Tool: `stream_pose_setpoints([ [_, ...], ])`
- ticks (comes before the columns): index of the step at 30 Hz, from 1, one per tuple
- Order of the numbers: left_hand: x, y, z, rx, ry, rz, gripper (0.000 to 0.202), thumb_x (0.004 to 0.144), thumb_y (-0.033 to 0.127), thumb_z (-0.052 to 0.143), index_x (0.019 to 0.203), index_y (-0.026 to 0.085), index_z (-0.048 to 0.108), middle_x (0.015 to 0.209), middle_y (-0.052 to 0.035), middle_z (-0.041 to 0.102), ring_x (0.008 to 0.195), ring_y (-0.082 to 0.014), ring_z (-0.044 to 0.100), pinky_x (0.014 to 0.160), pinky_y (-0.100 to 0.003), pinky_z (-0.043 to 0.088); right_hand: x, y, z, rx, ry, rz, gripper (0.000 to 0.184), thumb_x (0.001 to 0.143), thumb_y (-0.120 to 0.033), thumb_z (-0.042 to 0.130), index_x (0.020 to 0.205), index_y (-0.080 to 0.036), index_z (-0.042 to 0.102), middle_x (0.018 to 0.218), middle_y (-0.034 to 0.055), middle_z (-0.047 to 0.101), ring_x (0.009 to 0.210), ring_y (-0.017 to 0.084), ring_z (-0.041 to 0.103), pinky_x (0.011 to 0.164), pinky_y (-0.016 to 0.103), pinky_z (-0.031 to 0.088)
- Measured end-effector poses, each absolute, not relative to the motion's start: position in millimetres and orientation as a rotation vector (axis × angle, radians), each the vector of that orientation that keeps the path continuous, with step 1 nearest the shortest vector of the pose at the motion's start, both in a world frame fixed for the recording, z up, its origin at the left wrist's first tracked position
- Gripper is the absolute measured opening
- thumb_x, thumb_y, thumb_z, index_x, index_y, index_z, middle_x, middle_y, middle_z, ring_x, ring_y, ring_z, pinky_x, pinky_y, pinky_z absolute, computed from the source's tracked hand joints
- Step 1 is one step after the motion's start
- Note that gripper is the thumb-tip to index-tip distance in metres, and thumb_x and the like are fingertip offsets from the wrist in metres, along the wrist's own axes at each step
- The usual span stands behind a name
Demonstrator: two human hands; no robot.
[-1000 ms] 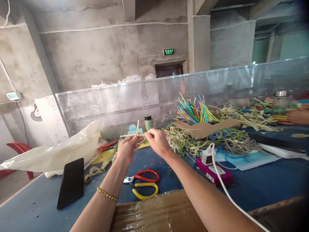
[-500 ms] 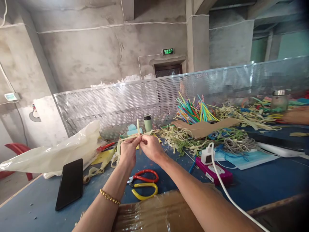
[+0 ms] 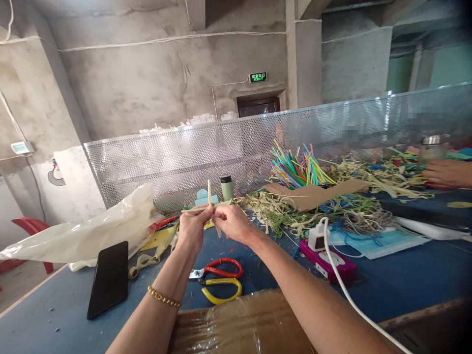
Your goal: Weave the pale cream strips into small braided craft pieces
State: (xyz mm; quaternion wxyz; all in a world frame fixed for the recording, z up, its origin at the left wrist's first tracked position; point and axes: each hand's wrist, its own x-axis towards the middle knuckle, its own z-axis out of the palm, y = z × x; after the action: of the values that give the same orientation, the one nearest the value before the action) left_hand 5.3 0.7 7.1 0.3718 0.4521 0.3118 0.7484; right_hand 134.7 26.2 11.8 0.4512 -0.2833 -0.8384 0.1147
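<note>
Both hands meet over the middle of the blue table, fingertips close together on pale, flat plant-like strips (image 3: pixel 209 191). One strip stands upright, others cross sideways, and a loose end hangs below. My left hand (image 3: pixel 192 227) pinches the crossing from the left. From the right, my right hand (image 3: pixel 233 224) is closed on the same strips; its fingertips are partly hidden. Nearer to me lie scissors with red and yellow handles (image 3: pixel 223 269), their metal blades pointing left. A taped cardboard box (image 3: pixel 239 324) sits beneath my forearms.
A black phone (image 3: pixel 108 280) and clear plastic sheeting (image 3: pixel 92 228) lie left. Behind my hands stands a green cup (image 3: pixel 226 189). To the right are colourful stems (image 3: pixel 300 167), heaped dry strips (image 3: pixel 287 216), and a purple power strip (image 3: pixel 328 260) with white cable. Another person's hand (image 3: pixel 448 173) reaches in far right.
My hands have shifted slightly left, and the fingers have parted a little more below the crossing. The scissor blades show more. The other person's hand has moved left.
</note>
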Motion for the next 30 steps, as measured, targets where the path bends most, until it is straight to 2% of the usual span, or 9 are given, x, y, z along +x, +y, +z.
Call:
stream_pose_setpoints([
  [3,2,1,9,1.169,0.816,1.897,0.028,0.053,0.028,0.088,0.072,0.010,0.077,0.078,-0.0109,0.075,0.075,-0.0183,0.067,0.074,-0.029,0.051,135,25,11,-0.771,-2.047,0.268,0.031,0.087,-0.026,0.056,0.057,-0.020,0.053,0.049,-0.0021,0.050,0.048,0.012,0.044,0.051,0.026,0.023],
  [6,-2,1,9,1.198,0.866,1.875,0.031,0.055,0.030,0.088,0.076,0.009,0.077,0.078,-0.0123,0.075,0.077,-0.0203,0.069,0.077,-0.032,0.052,139,27,16,-0.825,-1.966,0.183,0.040,0.090,-0.037,0.054,0.054,-0.020,0.053,0.050,0.0004,0.051,0.051,0.013,0.045,0.052,0.027,0.025],
  [9,-3,0,9,1.246,0.905,1.843,0.030,0.057,0.029,0.087,0.079,0.011,0.077,0.076,-0.0108,0.075,0.075,-0.0208,0.070,0.078,-0.034,0.054,143,31,21,-0.738,-1.827,0.079,0.025,0.091,-0.029,0.052,0.073,-0.019,0.065,0.074,0.0054,0.064,0.068,0.015,0.054,0.060,0.026,0.035],
  [11,-1,-2,9,1.302,0.868,1.778,0.030,0.057,0.028,0.087,0.079,0.011,0.077,0.081,-0.0114,0.076,0.076,-0.0225,0.071,0.078,-0.036,0.056,145,34,21,-0.680,-1.851,0.130,0.011,0.085,-0.022,0.058,0.085,-0.020,0.068,0.089,0.0073,0.067,0.078,0.017,0.059,0.064,0.027,0.039],
  [14,3,-3,9,1.376,0.843,1.724,0.031,0.060,0.030,0.086,0.083,0.011,0.076,0.082,-0.0109,0.076,0.077,-0.0227,0.071,0.076,-0.036,0.057,144,36,18,-0.682,-1.903,0.345,0.009,0.083,-0.020,0.060,0.078,-0.020,0.068,0.071,0.0037,0.066,0.065,0.017,0.058,0.059,0.027,0.039],
  [17,4,-2,8,1.404,0.774,1.649,0.031,0.064,0.031,0.083,0.087,0.011,0.076,0.083,-0.0104,0.075,0.075,-0.0201,0.070,0.078,-0.035,0.056,143,34,17,-0.728,-1.868,0.408,0.015,0.081,-0.019,0.060,0.067,-0.020,0.062,0.055,0.0005,0.059,0.057,0.016,0.055,0.056,0.027,0.035],
  [20,3,0,6,1.377,0.784,1.665,0.029,0.064,0.031,0.083,0.085,0.011,0.075,0.083,-0.0101,0.075,0.070,-0.0170,0.069,0.074,-0.031,0.056,142,31,19,-0.738,-1.885,0.398,0.018,0.081,-0.016,0.060,0.064,-0.019,0.059,0.053,-0.0008,0.057,0.055,0.015,0.053,0.056,0.026,0.034],
  [25,6,-1,7,1.341,0.924,1.744,0.029,0.060,0.032,0.084,0.074,0.008,0.074,0.068,-0.0088,0.072,0.055,-0.0141,0.063,0.056,-0.026,0.051,141,25,22,-0.770,-1.931,0.424,0.023,0.082,-0.011,0.058,0.061,-0.018,0.054,0.052,-0.0016,0.056,0.053,0.012,0.051,0.056,0.025,0.033],
  [30,7,-3,11,1.343,0.904,1.758,0.025,0.060,0.031,0.083,0.066,0.009,0.071,0.058,-0.0041,0.065,0.047,-0.0111,0.058,0.050,-0.023,0.045,143,21,24,-0.752,-1.969,0.436,0.023,0.087,-0.013,0.056,0.064,-0.018,0.056,0.053,-0.0016,0.057,0.055,0.012,0.052,0.057,0.024,0.033],
])
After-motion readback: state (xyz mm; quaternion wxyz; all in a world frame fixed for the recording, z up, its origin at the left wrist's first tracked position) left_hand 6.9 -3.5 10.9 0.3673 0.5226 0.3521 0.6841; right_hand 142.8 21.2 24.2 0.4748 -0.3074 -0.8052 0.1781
